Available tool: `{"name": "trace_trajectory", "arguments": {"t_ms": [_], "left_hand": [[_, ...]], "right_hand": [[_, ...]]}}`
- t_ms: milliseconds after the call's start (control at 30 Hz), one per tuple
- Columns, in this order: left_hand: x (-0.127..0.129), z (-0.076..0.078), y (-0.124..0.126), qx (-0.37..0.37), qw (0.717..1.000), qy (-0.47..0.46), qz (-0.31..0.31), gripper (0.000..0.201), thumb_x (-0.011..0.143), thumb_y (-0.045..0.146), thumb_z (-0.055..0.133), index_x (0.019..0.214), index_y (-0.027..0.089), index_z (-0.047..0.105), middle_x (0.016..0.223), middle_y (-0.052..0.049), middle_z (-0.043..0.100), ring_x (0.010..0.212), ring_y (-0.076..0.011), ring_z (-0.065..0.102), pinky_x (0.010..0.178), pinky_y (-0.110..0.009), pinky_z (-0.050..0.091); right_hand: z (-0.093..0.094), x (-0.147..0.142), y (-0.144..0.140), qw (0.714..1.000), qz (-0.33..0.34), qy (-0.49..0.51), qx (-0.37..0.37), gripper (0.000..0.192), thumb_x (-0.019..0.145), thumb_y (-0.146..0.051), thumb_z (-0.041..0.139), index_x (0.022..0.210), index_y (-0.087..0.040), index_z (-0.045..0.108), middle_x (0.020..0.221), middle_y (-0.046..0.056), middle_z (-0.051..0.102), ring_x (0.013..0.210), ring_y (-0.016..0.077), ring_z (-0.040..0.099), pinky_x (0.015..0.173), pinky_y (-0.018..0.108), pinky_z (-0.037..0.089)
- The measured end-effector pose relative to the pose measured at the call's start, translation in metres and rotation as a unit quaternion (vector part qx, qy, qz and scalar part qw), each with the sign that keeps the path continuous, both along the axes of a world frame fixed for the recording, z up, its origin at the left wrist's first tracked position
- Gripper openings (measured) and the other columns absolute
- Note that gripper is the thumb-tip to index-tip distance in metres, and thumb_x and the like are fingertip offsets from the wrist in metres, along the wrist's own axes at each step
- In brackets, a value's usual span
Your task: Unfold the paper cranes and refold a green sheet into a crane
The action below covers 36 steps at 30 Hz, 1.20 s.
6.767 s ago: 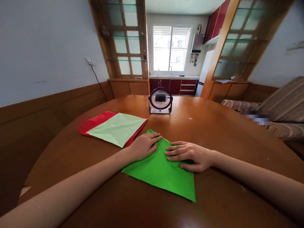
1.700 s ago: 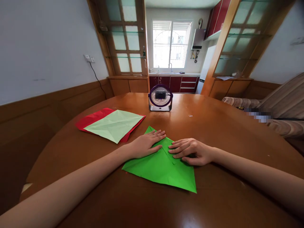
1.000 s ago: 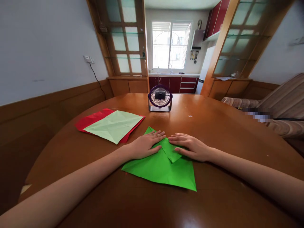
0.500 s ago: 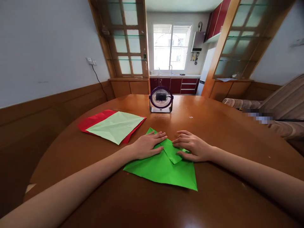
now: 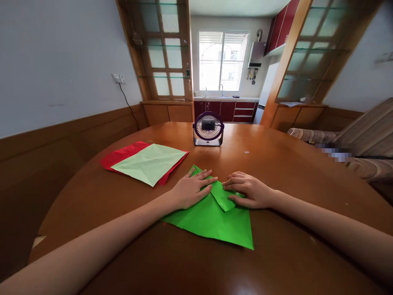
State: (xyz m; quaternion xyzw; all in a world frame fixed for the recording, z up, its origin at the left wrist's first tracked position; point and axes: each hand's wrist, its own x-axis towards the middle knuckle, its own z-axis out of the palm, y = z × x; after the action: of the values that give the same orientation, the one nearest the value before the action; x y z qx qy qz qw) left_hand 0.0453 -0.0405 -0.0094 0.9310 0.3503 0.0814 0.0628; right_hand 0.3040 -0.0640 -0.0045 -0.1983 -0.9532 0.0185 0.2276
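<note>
Head view: green paper [image 5: 211, 223] is on the table [image 5: 291, 164], my side of the fan [image 5: 208, 128], folded, a flap [image 5: 221, 197] lying across its upper right part. My left hand [image 5: 192, 190] is flat on it, nearer me than the fan and slightly left of it; fingers [image 5: 210, 180] straight and spread, thumb apart. My right hand [image 5: 250, 190] is at the flap's outer side, nearer me and right of the fan. Its fingers [image 5: 235, 186] are bent, narrow gap to the thumb, both touching green; can't tell if they pinch the edge. Pale paper [image 5: 150, 164], creased, on top of red paper [image 5: 124, 157], both left of the fan and a bit nearer me. Past the fan: window [image 5: 219, 61]. Far left of the fan: socket [image 5: 117, 78] with a dark cord [image 5: 127, 102]. Far right of it: striped sofa [image 5: 362, 131].
</note>
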Motion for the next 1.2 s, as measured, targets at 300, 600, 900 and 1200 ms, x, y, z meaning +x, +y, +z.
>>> {"name": "trace_trajectory", "arguments": {"t_ms": [300,600,900,1200], "left_hand": [[-0.011,0.002,0.013,-0.050,0.997,-0.030,0.044,0.055,0.101,0.050,0.016,0.143,0.026,0.043,0.155,-0.003,0.030,0.145,-0.0193,0.022,0.119,-0.044,0.014],[-0.012,-0.001,0.016,-0.069,0.993,-0.061,0.079,0.057,0.101,0.047,0.015,0.142,0.021,0.044,0.155,-0.004,0.029,0.145,-0.0191,0.022,0.119,-0.042,0.014],[-0.015,-0.003,0.023,-0.052,0.988,-0.075,0.121,0.058,0.099,0.043,0.014,0.140,0.018,0.047,0.152,-0.006,0.035,0.143,-0.0180,0.027,0.119,-0.041,0.015],[-0.020,-0.004,0.029,-0.012,0.983,-0.059,0.172,0.062,0.097,0.041,0.017,0.141,0.007,0.043,0.151,-0.011,0.036,0.143,-0.0197,0.029,0.118,-0.038,0.019]], "right_hand": [[0.000,0.001,-0.001,1.000,0.000,-0.002,-0.016,0.030,0.092,-0.031,0.053,0.114,-0.013,0.065,0.105,0.013,0.070,0.098,0.0232,0.063,0.089,0.041,0.050],[0.001,0.001,-0.001,1.000,0.003,-0.004,-0.018,0.031,0.093,-0.030,0.053,0.115,-0.013,0.064,0.107,0.013,0.070,0.098,0.0234,0.063,0.089,0.041,0.051],[0.000,0.001,0.000,1.000,0.009,0.005,-0.019,0.030,0.093,-0.030,0.054,0.116,-0.015,0.064,0.107,0.013,0.070,0.099,0.0230,0.063,0.090,0.042,0.051],[0.000,0.002,0.001,1.000,0.008,-0.003,-0.025,0.030,0.092,-0.030,0.054,0.116,-0.014,0.064,0.109,0.013,0.069,0.099,0.0232,0.062,0.089,0.041,0.051]]}}
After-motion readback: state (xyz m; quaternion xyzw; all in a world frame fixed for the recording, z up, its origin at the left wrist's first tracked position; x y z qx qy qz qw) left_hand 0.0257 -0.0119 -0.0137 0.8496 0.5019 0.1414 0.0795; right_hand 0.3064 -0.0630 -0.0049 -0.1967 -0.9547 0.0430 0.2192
